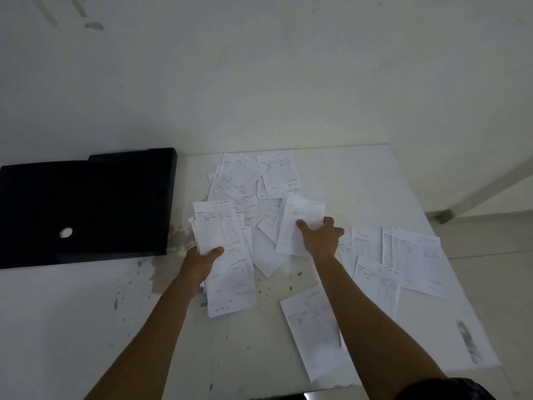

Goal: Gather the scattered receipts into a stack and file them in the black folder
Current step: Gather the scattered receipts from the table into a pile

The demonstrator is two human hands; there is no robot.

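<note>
White printed receipts lie scattered over the table's middle and right, with a loose pile (pixel 253 177) at the back. My left hand (pixel 202 262) grips a stack of receipts (pixel 219 229), fanned upward above the table. My right hand (pixel 320 238) pinches a single receipt (pixel 297 223), thumb on top, lifted over the pile. More receipts (pixel 403 255) lie flat to the right, and one long receipt (pixel 311 327) lies near the front under my right forearm. The black folder (pixel 86 206) lies closed and flat at the left, with a round hole (pixel 66 232) in its cover.
The white table (pixel 86 327) is stained with grey marks around its middle. Its right edge (pixel 432 226) drops to a pale floor. A white wall stands right behind the table, and a slanted pale post (pixel 484 186) leans at the far right.
</note>
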